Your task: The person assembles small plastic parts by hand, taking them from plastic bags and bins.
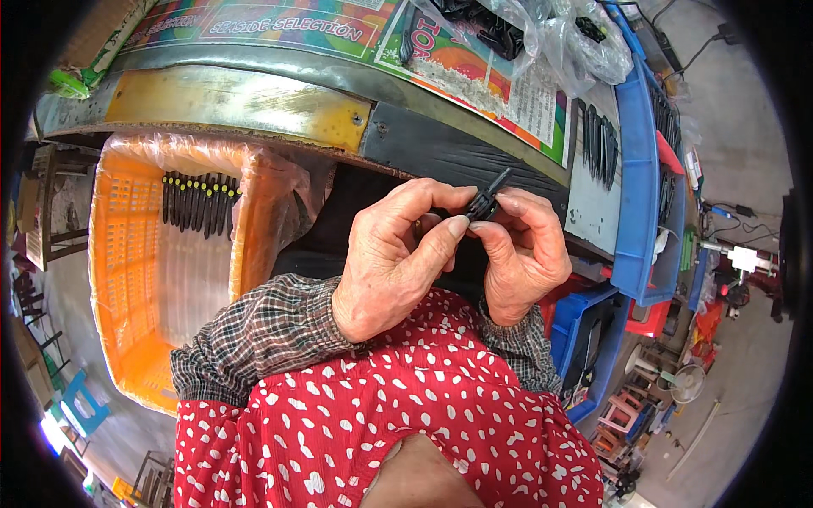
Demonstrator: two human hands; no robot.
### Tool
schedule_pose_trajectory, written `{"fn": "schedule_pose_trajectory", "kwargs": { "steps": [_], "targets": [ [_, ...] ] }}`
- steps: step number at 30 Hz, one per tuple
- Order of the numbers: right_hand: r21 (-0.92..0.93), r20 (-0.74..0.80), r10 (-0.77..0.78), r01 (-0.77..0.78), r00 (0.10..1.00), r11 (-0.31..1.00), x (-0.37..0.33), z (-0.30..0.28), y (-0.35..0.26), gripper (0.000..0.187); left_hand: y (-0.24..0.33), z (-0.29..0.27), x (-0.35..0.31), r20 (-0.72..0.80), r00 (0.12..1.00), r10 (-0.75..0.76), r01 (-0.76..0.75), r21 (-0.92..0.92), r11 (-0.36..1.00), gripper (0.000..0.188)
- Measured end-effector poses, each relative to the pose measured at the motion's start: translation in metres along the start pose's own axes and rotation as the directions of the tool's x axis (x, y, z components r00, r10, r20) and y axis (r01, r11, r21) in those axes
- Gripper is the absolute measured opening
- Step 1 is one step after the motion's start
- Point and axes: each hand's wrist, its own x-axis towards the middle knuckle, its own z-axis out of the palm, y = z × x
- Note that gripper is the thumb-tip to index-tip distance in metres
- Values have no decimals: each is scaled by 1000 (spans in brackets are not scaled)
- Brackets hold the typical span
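Above my lap, at the table's front edge, a small black part [483,203] with a slim pointed tip sits between my two hands. The tip points up and to the right. My left hand [394,262] pinches the part from the left with thumb and forefinger. From the other side, the fingertips and thumb of my right hand [527,254] are closed on it too. My fingers cover much of the part, so its exact kind cannot be made out.
At left stands an orange crate [123,288] lined with clear plastic, holding a row of black slim pieces [201,201] with yellow dots. More black slim pieces [599,146] lie on the table's right end, beside a blue bin [635,178]. Clear plastic bags [584,55] lie behind.
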Motion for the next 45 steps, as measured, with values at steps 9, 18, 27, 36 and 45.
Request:
{"fn": "schedule_pose_trajectory", "kwargs": {
  "steps": [9, 18, 27, 36, 45],
  "targets": [
    [91, -33, 35, -32, 999, 995, -3, 4, 4, 32, -2, -1, 1, -9, 1000, -18, 17, -87, 996, 22],
    [219, -51, 120, -106, 991, 970, -5, 10, -1, 28, -4, -1, 0, -18, 1000, -17, 15, -124, 992, 21],
    [33, -52, 122, -120, 991, 992, 0, 15, -10, 22, -7, 0, -1, -32, 999, 2, -6, -118, 993, 21],
    [-207, -72, 2, -17, 997, 978, 4, 19, -7, 21, -9, 1, -1, -42, 999, -4, -2, -125, 992, 21],
    [-287, -49, 23, -36, 999, 957, 3, 15, -2, 24, -6, 2, -1, -25, 1000, 5, -8, -121, 993, 21]
  ]
}}
